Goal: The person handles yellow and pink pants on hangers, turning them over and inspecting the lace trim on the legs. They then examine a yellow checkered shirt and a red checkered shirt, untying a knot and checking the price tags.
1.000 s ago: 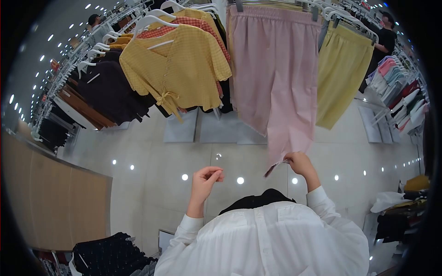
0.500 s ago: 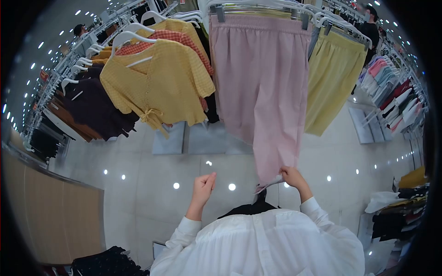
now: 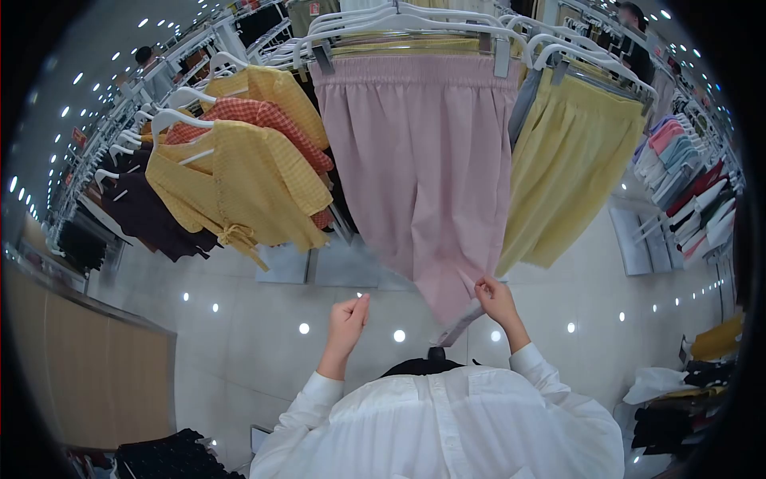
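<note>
Pink trousers [image 3: 419, 152] with an elastic waist hang from a white clip hanger [image 3: 407, 22] in front of me. My right hand [image 3: 499, 303] pinches the hem of one trouser leg and pulls it toward my body, so the pale inner side shows. My left hand [image 3: 348, 326] is held up as a fist with the thumb on top, left of the hem and apart from the cloth; nothing shows in it. Yellow trousers [image 3: 570, 160] hang just right of the pink ones. The left side of the pink trousers is blurred low down.
A yellow checked blouse [image 3: 255, 184], a red checked top [image 3: 275, 118] and dark tops [image 3: 152, 215] hang at the left. Further garments [image 3: 678, 152] hang at the right, with folded clothes [image 3: 686, 391] below. A wooden panel [image 3: 104, 359] stands lower left. Other people are in the background.
The hanging clothes appear lower and nearer, and the pink trousers have shifted left in view. My right hand has risen slightly with the hem, turning more of its inside outward. My left hand stays fisted.
</note>
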Tool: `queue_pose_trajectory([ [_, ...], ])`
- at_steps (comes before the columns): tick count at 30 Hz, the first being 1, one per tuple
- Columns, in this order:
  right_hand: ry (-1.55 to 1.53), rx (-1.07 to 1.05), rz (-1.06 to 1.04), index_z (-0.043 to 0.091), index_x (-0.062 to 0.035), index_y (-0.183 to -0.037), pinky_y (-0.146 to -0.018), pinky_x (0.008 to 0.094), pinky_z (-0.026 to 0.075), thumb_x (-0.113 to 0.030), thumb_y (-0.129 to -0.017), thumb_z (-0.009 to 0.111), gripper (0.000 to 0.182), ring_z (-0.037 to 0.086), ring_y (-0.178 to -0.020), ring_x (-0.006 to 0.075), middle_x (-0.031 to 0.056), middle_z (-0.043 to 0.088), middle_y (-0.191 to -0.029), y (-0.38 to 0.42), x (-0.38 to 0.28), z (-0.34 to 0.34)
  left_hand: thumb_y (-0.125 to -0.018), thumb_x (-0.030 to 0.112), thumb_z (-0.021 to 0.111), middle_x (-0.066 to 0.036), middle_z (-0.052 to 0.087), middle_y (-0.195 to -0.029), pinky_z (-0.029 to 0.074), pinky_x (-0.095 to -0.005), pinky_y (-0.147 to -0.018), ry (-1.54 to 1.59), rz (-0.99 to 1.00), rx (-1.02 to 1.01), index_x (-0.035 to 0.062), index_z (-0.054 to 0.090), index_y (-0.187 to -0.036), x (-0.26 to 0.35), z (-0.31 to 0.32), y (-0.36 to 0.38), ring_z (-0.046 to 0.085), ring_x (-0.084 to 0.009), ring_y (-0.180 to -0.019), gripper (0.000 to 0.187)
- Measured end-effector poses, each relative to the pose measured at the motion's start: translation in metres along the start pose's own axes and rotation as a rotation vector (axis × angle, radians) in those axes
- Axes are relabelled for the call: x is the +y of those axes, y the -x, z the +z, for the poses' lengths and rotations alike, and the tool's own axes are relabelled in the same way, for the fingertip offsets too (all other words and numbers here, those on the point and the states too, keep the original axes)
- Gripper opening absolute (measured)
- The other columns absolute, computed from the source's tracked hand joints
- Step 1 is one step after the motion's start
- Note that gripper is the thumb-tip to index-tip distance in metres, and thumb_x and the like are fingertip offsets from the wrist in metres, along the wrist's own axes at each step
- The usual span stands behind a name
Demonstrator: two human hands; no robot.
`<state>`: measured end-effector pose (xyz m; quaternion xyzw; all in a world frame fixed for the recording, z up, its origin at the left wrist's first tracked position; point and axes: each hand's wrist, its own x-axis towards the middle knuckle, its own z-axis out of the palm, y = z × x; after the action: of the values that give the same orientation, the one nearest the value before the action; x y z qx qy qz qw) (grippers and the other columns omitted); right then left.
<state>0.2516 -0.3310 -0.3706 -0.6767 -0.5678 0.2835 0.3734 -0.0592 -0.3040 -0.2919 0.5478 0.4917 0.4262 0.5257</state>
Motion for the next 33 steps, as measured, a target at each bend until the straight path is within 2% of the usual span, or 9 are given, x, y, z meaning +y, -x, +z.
queue_pose_trajectory([
  [5, -0.026, -0.106, -0.042, 0.057, -0.0007, -0.087, -0.062, 0.0253, 0.042, -0.008, -0.078, 0.053, 0.012, 0.053, -0.065, 0.014, 0.0059, 0.058, -0.07, -0.034, 0.007, -0.028, -0.088, 0.022, 0.048, 0.004, 0.036, -0.043, 0.022, -0.0222, -0.039, -0.029, 0.069, 0.043, 0.0054, 0.039, -0.047, 0.011, 0.033, -0.019, 0.03, -0.0037, -0.041, 0.045],
  [7, -0.057, -0.054, -0.13, 0.059, -0.0035, -0.087, -0.065, 0.0292, 0.043, -0.009, -0.076, 0.053, 0.014, 0.056, -0.072, 0.0216, 0.0103, 0.058, -0.074, -0.052, 0.009, -0.04, -0.088, 0.023, 0.048, 0.004, 0.036, -0.043, 0.022, -0.0223, -0.039, -0.054, 0.088, 0.069, 0.0055, 0.04, -0.047, 0.007, 0.041, -0.024, 0.03, -0.0038, -0.04, 0.045],
  [11, -0.031, 0.026, -0.166, 0.058, -0.0011, -0.093, -0.072, 0.0265, 0.043, -0.007, -0.079, 0.053, 0.015, 0.055, -0.076, 0.0167, 0.0079, 0.059, -0.081, -0.084, 0.008, -0.069, -0.088, 0.024, 0.049, 0.005, 0.035, -0.043, 0.019, -0.0216, -0.037, 0.066, -0.057, 0.129, 0.0067, 0.041, -0.047, -0.006, 0.043, -0.028, 0.029, -0.0035, -0.039, 0.045],
  [15, -0.034, 0.272, -0.312, 0.05, -0.004, -0.111, -0.075, 0.0304, 0.042, 0.001, -0.075, 0.052, 0.036, 0.054, -0.088, 0.0208, 0.0116, 0.056, -0.094, -0.122, -0.012, -0.116, -0.088, 0.024, 0.049, 0.005, 0.034, -0.043, 0.018, -0.0206, -0.037, 0.139, -0.09, 0.138, 0.0075, 0.041, -0.047, -0.011, 0.044, -0.043, 0.027, -0.0028, -0.039, 0.044],
  [18, -0.059, 0.454, -0.393, 0.039, -0.006, -0.123, -0.077, 0.0269, 0.041, 0.0, -0.079, 0.049, 0.046, 0.051, -0.089, 0.0164, 0.0095, 0.053, -0.099, -0.153, -0.034, -0.162, -0.088, 0.023, 0.049, 0.005, 0.034, -0.043, 0.018, -0.0206, -0.037, 0.121, -0.086, 0.101, 0.0073, 0.042, -0.048, -0.011, 0.05, -0.058, 0.027, -0.0026, -0.039, 0.044],
  [23, -0.119, 0.591, -0.382, 0.033, -0.0077, -0.129, -0.076, 0.0236, 0.04, 0.0, -0.081, 0.047, 0.05, 0.049, -0.088, 0.013, 0.0072, 0.051, -0.098, -0.172, -0.09, -0.199, -0.087, 0.022, 0.05, 0.004, 0.037, -0.043, 0.02, -0.0202, -0.038, 0.105, -0.058, -0.008, 0.006, 0.044, -0.049, 0.001, 0.063, -0.093, 0.029, -0.0023, -0.039, 0.042],
  [25, -0.019, 0.556, -0.41, 0.033, -0.0096, -0.129, -0.07, 0.0235, 0.042, 0.001, -0.079, 0.048, 0.053, 0.049, -0.077, 0.0124, 0.0074, 0.052, -0.097, -0.178, -0.096, -0.197, -0.087, 0.022, 0.05, 0.004, 0.038, -0.043, 0.021, -0.0201, -0.038, 0.114, -0.071, -0.05, 0.0053, 0.045, -0.05, 0.006, 0.069, -0.106, 0.03, -0.0024, -0.039, 0.041],
  [31, 0.019, 0.504, -0.313, 0.032, -0.0133, -0.131, -0.062, 0.0223, 0.043, -0.001, -0.079, 0.049, 0.055, 0.049, -0.072, 0.011, 0.0053, 0.055, -0.089, -0.185, -0.1, -0.192, -0.087, 0.02, 0.049, 0.003, 0.041, -0.045, 0.023, -0.0193, -0.037, 0.127, -0.004, -0.349, 0.0037, 0.051, -0.055, 0.026, 0.095, -0.139, 0.032, -0.0031, -0.039, 0.036],
  [33, 0.018, 0.487, -0.283, 0.032, -0.0132, -0.13, -0.063, 0.0224, 0.043, -0.001, -0.079, 0.049, 0.055, 0.049, -0.071, 0.011, 0.0052, 0.055, -0.088, -0.183, -0.107, -0.194, -0.087, 0.017, 0.048, 0.001, 0.047, -0.051, 0.028, -0.0192, -0.04, 0.104, -0.05, -0.505, 0.0011, 0.056, -0.067, 0.036, 0.101, -0.15, 0.037, -0.004, -0.043, 0.027],
])
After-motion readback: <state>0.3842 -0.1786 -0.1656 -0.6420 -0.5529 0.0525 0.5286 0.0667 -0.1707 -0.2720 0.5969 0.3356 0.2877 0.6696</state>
